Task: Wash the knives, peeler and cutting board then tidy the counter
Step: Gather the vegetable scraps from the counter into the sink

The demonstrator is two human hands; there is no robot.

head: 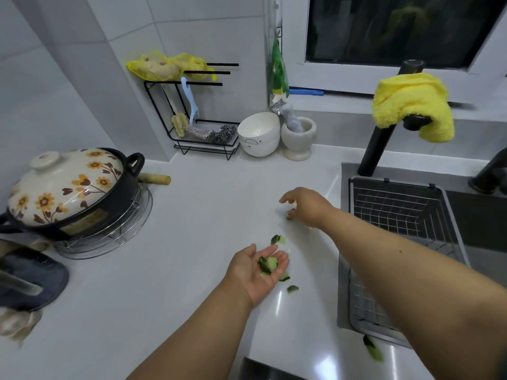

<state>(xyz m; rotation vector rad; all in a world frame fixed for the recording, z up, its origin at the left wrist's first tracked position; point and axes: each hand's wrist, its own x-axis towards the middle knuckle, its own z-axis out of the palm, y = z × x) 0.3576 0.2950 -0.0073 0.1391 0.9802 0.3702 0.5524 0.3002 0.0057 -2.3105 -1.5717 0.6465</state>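
Step in hand, as we judge it: tidying the counter by gathering vegetable scraps. We see no knives, no cutting board and nothing we can call the peeler; the pale blue plastic tool (189, 100) hanging in the black wire rack (204, 138) at the far wall cannot be identified.

Hands: well apart. Our left hand (258, 272) lies palm up, fingers relaxed, cupping several dark green cucumber peel pieces (268, 264). Our right hand (304, 205) reaches farther out over the white glossy countertop (192, 242), fingers curled down toward a small pale bit at the fingertips; whether it is pinched already we cannot tell.

Loose peels on the counter: one piece (277, 239) just beyond the left fingertips, one (292, 288) just right of the palm, one long strip (372, 348) near the front edge beside the steel wire sink basket (397, 212).

Method notes:
- Keep the left palm level and slightly cupped; the peels look wet and likely to slide.
- Pinch each scrap with the fingertips, or sweep several toward the cupped hand at the counter edge.
- Work far to near, ending with the strip by the sink.
- Risk: small bits sticking to the wet surface; a final wipe with the yellow fluffy cloth (411, 102) draped on the black tap (384, 133) would suit.
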